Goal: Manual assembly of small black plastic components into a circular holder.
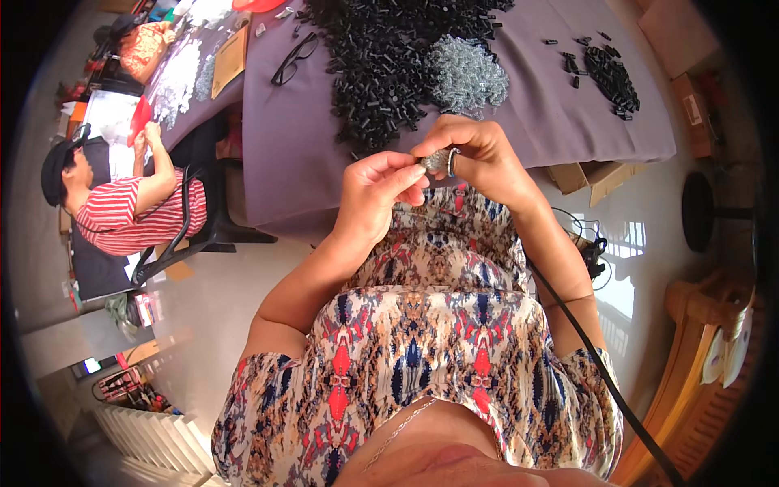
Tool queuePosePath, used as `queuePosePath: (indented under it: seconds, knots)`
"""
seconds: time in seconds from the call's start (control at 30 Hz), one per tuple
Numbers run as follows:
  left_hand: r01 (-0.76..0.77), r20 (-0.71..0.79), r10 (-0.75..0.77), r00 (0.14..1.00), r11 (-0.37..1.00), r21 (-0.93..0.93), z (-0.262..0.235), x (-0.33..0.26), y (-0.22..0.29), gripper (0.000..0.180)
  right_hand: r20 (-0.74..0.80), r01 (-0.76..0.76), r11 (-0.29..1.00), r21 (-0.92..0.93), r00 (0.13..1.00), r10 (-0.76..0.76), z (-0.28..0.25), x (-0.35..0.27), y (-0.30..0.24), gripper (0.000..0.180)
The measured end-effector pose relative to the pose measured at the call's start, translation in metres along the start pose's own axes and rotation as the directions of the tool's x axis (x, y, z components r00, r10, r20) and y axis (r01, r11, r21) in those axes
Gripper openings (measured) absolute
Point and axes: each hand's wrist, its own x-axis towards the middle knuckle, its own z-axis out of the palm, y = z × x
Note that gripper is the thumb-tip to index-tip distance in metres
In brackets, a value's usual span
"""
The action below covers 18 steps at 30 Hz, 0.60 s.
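Both my hands meet in front of my body, just off the table's near edge. My left hand point(369, 195) is closed in a pinch, thumb against forefinger, at a tiny dark part too small to name. Curled fingers of my right hand point(484, 158) meet it from the other side; a ring shows on one finger. Greyish, glinting small pieces point(435, 161) show inside the right hand, their kind unclear. Beyond the hands lie a large heap of short black tubular parts point(377, 81) and, against its right side, a heap of small clear pieces point(468, 75).
A mauve cloth point(284, 134) covers the table. Black-framed glasses point(295, 59) lie left of the heap, and a smaller black pile point(613, 81) is at the right. Open cardboard boxes point(604, 178) stand below the table. A person in red-and-white stripes point(138, 207) sits working at left.
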Motion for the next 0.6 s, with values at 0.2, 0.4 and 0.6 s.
queuePosePath:
  seconds: [0.2,0.4,0.6]
  knots:
    - [-0.043,-0.002,0.043,0.999,0.994,-0.099,0.002,0.003,0.005,0.014,-0.054,0.077,0.995,0.065,0.996,-0.073,0.006,0.0,-0.003,0.049]
    - [-0.035,-0.012,0.033,0.999,0.982,-0.185,0.002,0.001,0.002,0.01,-0.028,0.084,0.991,-0.106,0.996,-0.087,0.013,-0.001,-0.006,0.053]
    - [-0.017,-0.008,0.016,1.0,0.968,-0.251,0.007,0.0,0.003,0.011,-0.095,0.199,0.892,-0.406,0.962,-0.258,0.027,0.0,-0.001,0.049]
